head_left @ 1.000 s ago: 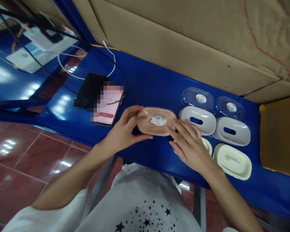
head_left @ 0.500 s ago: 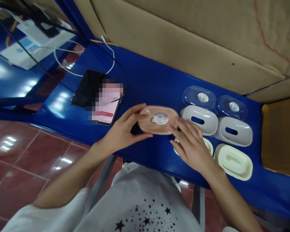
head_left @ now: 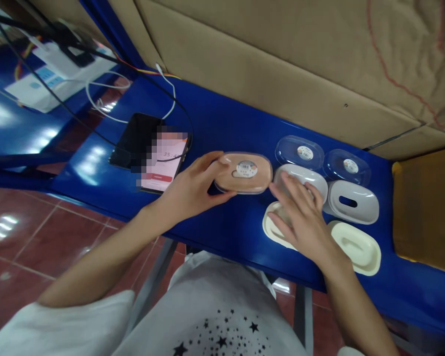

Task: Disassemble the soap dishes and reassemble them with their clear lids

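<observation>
A peach soap dish (head_left: 257, 184) with a clear lid and a round label is gripped at its left end by my left hand (head_left: 187, 195), thumb in front and fingers behind. My right hand (head_left: 302, 217) is apart from it, fingers spread, above a white oval container (head_left: 319, 178) and a cream tray (head_left: 270, 232), partly hiding both. Beside these sit a second white container (head_left: 367, 202) with an oval slot and a second cream tray (head_left: 371, 257). Behind them lie two labelled clear lids, the left lid (head_left: 287, 148) and the right lid (head_left: 332, 165).
On the blue table (head_left: 222, 113), a lit phone (head_left: 161, 173) and a dark device (head_left: 137, 133) lie at the left with cables. A power strip (head_left: 33, 91) is farther left. Cardboard (head_left: 263, 59) lines the back. A brown box (head_left: 426, 212) stands at the right.
My right hand has let go of the soap dish's right end and moved right, fingers spreading. The soap dish, still in my left hand, has shifted slightly up in view.
</observation>
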`<state>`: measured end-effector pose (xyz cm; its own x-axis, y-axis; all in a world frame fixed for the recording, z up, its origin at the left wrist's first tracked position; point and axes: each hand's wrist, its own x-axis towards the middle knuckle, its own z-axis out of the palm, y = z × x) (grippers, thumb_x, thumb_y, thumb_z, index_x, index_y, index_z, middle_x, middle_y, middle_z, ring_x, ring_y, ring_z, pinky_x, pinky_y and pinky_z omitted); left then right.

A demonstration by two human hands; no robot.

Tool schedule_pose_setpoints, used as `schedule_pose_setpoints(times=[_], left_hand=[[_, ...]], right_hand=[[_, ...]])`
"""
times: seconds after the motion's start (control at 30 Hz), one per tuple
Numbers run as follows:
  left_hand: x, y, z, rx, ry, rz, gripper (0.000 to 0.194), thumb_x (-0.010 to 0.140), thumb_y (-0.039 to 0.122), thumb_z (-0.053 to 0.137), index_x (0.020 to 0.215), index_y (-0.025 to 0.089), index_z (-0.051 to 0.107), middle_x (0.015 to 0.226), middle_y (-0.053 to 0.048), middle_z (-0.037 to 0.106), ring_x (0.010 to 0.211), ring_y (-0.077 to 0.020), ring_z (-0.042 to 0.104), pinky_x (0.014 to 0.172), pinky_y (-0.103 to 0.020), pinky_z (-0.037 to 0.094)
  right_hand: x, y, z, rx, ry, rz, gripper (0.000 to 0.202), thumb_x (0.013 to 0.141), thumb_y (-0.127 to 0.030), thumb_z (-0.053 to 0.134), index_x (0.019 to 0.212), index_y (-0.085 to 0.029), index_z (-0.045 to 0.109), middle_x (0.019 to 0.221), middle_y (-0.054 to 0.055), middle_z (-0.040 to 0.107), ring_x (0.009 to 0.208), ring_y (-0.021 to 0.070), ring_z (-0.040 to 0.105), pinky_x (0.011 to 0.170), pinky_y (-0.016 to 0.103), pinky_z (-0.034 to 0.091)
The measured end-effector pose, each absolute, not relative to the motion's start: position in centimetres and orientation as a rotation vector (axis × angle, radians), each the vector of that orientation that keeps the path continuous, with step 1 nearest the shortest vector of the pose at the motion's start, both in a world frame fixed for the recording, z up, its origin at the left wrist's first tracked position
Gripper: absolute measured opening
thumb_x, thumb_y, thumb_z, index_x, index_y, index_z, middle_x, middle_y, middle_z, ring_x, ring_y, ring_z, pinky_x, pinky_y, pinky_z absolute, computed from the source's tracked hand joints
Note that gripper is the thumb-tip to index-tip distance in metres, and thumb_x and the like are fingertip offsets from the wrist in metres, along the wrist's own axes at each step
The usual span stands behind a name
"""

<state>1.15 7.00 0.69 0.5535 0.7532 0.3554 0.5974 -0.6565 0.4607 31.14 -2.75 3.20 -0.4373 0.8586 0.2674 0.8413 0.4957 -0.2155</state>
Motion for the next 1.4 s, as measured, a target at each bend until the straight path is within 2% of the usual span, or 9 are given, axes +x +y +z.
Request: schedule_pose_setpoints(times=[0.17,0.27,0.37,0.47,0.57,0.8,1.0,1.27,1.4], left_hand=[[3.6,12.8,1.5,2.627,1.296,0.655,0.061,0.095,0.033,0.079,0.148,0.016,0.053,0.165,-0.024,0.050,0.152,-0.0453,0.053,0.121,-0.062,0.049],[5.0,14.1,2.2,2.682,1.262,0.777,0.067,0.096,0.033,0.077,0.155,0.018,0.049,0.170,-0.025,0.043,0.155,-0.0487,0.047,0.120,-0.068,0.047],[6.7,11.2,3.3,2.812,1.108,0.858,0.055,0.104,0.028,0.065,0.156,0.020,0.049,0.161,-0.021,0.054,0.150,-0.0421,0.054,0.116,-0.061,0.050],[8.2,6.2,4.0,3.058,0.518,0.666,0.035,0.110,0.041,0.060,0.139,0.022,0.063,0.136,-0.014,0.072,0.117,-0.0305,0.073,0.095,-0.045,0.057],[9.2,3.1,3.7,3.129,0.187,0.448,0.038,0.105,0.051,0.069,0.129,0.022,0.068,0.132,-0.012,0.073,0.113,-0.0274,0.071,0.094,-0.041,0.055],[7.8,5.7,2.2,3.145,0.188,0.519,0.024,0.107,0.043,0.067,0.105,0.019,0.070,0.106,-0.008,0.076,0.102,-0.0245,0.071,0.091,-0.040,0.054],[6.9,7.1,1.3,3.003,0.419,0.664,0.034,0.106,0.039,0.068,0.130,0.017,0.063,0.126,-0.017,0.072,0.110,-0.0295,0.073,0.092,-0.043,0.062],[7.0,6.8,1.1,2.894,0.637,0.674,0.048,0.103,0.030,0.070,0.147,0.021,0.056,0.142,-0.022,0.065,0.123,-0.0375,0.071,0.093,-0.052,0.067],[6.9,7.3,1.3,2.862,0.626,0.601,0.044,0.103,0.028,0.069,0.144,0.017,0.057,0.155,-0.026,0.057,0.134,-0.0411,0.066,0.101,-0.056,0.065]], right_hand=[[34.1,-2.7,5.7,-1.564,-2.257,0.004,0.061,0.111,-0.039,0.057,0.169,-0.030,0.040,0.167,0.013,0.055,0.156,0.0363,0.050,0.127,0.058,0.033],[35.8,-2.8,6.7,-1.602,-2.284,0.019,0.050,0.112,-0.038,0.056,0.161,-0.029,0.052,0.159,0.012,0.064,0.148,0.0356,0.057,0.124,0.057,0.036],[37.4,-2.8,6.6,-1.594,-2.348,0.084,0.039,0.112,-0.038,0.056,0.148,-0.028,0.063,0.145,0.011,0.073,0.136,0.0328,0.066,0.118,0.055,0.041],[38.5,-2.7,5.7,-1.559,-2.376,0.138,0.028,0.111,-0.037,0.060,0.135,-0.026,0.070,0.133,0.009,0.078,0.125,0.0303,0.070,0.112,0.053,0.045],[38.7,-2.7,4.8,-1.547,-2.381,0.159,0.023,0.110,-0.034,0.063,0.129,-0.024,0.072,0.129,0.009,0.078,0.124,0.0301,0.069,0.112,0.053,0.046],[38.3,-3.0,5.3,-1.543,-2.271,0.070,0.022,0.108,-0.025,0.067,0.129,-0.025,0.073,0.120,0.005,0.083,0.113,0.0253,0.074,0.110,0.050,0.047],[36.7,-3.3,5.5,-1.435,-2.260,0.112,0.032,0.104,-0.019,0.071,0.135,-0.027,0.071,0.120,0.004,0.083,0.114,0.0246,0.075,0.109,0.049,0.050],[34.6,-3.7,5.7,-1.405,-2.373,0.133,0.032,0.104,-0.012,0.068,0.134,-0.024,0.071,0.122,0.004,0.083,0.114,0.0227,0.074,0.113,0.049,0.046],[34.2,-3.7,5.8,-1.407,-2.411,0.163,0.028,0.105,-0.015,0.068,0.132,-0.024,0.071,0.121,0.002,0.083,0.115,0.0216,0.074,0.115,0.047,0.045]])
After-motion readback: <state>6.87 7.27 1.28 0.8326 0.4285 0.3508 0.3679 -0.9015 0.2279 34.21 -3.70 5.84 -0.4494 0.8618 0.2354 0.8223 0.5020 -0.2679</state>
